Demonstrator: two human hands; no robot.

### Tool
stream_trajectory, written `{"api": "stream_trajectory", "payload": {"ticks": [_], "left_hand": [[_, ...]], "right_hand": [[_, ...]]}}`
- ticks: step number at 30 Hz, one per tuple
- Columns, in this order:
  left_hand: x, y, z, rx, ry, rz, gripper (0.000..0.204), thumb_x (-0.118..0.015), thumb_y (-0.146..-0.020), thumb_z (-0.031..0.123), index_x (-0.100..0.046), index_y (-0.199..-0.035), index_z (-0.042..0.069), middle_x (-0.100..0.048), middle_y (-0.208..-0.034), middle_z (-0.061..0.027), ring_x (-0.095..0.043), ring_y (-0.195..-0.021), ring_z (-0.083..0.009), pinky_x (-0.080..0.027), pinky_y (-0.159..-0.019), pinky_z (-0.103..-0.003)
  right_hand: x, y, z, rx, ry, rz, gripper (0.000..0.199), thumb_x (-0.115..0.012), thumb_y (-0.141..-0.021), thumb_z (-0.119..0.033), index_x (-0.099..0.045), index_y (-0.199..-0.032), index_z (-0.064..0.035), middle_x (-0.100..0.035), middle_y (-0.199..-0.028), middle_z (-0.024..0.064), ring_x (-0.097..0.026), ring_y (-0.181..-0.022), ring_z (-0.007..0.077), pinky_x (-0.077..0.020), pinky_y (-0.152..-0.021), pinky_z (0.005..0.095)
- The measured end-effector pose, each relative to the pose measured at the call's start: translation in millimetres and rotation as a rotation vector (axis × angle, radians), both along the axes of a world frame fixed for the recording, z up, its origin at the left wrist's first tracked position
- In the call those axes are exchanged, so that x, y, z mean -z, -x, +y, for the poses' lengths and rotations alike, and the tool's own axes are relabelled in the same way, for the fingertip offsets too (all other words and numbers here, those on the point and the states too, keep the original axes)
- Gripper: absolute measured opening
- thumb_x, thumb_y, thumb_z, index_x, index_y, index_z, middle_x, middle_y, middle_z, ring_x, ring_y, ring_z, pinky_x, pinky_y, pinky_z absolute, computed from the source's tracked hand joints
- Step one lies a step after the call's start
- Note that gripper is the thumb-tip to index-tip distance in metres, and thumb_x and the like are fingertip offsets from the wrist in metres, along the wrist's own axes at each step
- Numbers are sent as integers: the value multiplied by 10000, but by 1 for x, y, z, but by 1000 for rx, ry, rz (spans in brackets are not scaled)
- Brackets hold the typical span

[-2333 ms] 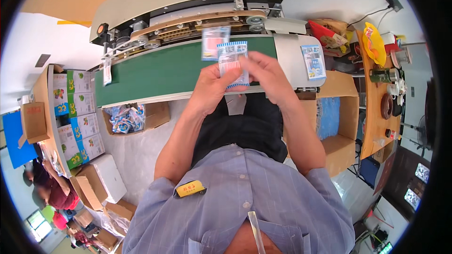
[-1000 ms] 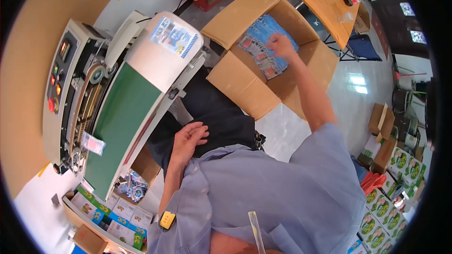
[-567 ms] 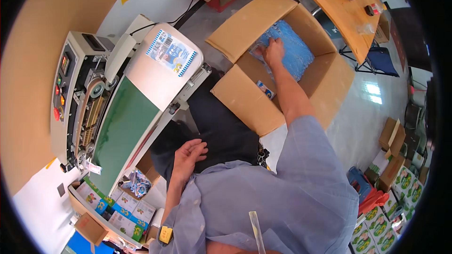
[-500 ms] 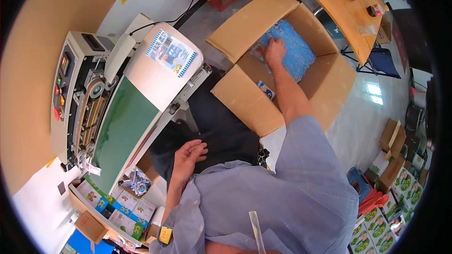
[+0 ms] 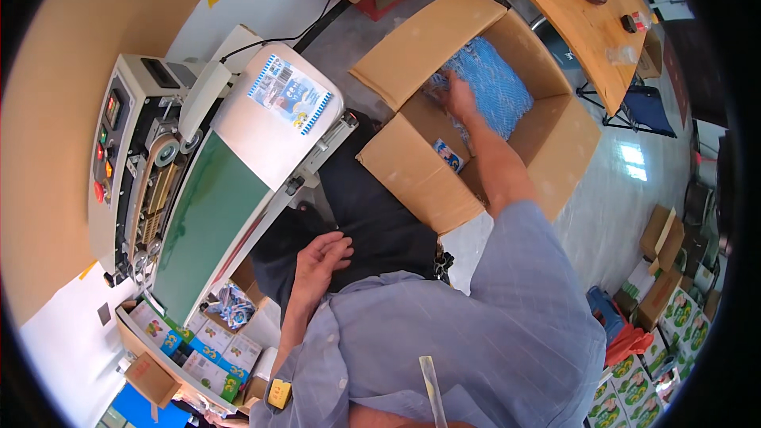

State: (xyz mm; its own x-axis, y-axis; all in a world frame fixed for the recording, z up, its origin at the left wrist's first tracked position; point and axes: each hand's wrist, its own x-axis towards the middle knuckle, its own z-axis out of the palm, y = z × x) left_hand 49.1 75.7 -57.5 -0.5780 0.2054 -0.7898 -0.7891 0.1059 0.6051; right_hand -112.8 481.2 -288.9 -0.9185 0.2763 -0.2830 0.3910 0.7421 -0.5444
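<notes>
Fingers of the right hand point(image 5: 460, 99) curl down onto the heap of blue plastic packets point(image 5: 491, 83) inside the open brown cardboard box point(image 5: 412, 162); whether they grip one cannot be told. One loose packet point(image 5: 449, 155) lies on the box floor, just beside the forearm. Away from the box, the left hand point(image 5: 321, 257) rests loosely open and holding nothing on the dark trousers point(image 5: 372, 222), between the box and the grey sealing machine with a green conveyor belt point(image 5: 202, 226).
</notes>
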Motion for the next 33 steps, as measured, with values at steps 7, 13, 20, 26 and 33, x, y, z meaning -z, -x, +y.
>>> {"api": "stream_trajectory", "payload": {"ticks": [7,13,20,26,33], "left_hand": [[-11,20,21,31,-87,264,325,-621,-948,111,-563,-1245,-9,-669,-1137,-126,-660,-998,-189,-547,-826,-305],[-64,74,70,165,-5,747,715,-827,-759,173,-467,-1337,-42,-484,-1395,-185,-571,-1192,-248,-512,-920,-348],[-69,91,55,122,-361,516,483,-822,-761,115,-608,-1176,-12,-680,-1033,-61,-651,-918,-164,-541,-839,-316],[-56,58,-12,-444,-555,611,318,-738,-825,11,-634,-1124,26,-691,-1015,-70,-675,-862,-146,-602,-690,-309],[-55,41,-64,-641,-510,661,302,-694,-873,56,-612,-1162,29,-685,-1056,-85,-685,-890,-177,-616,-687,-323]], "right_hand": [[-123,-1,26,-183,-30,253,541,-784,-727,-136,-556,-1197,4,-674,-975,235,-662,-933,383,-518,-801,436],[-305,-31,-15,-413,169,117,527,-797,-706,-144,-577,-1157,17,-675,-996,174,-647,-948,304,-500,-822,360],[-388,-30,-146,-693,555,-93,445,-781,-768,-148,-586,-1148,-23,-668,-1008,78,-611,-914,124,-486,-807,285],[-344,-47,-217,-478,1140,56,381,-686,-878,-155,-581,-1216,-13,-676,-1018,58,-638,-932,140,-514,-834,291],[-286,-62,-291,-273,1350,-50,226,-573,-976,-167,-657,-1090,9,-693,-967,64,-674,-809,121,-593,-656,270]]}}
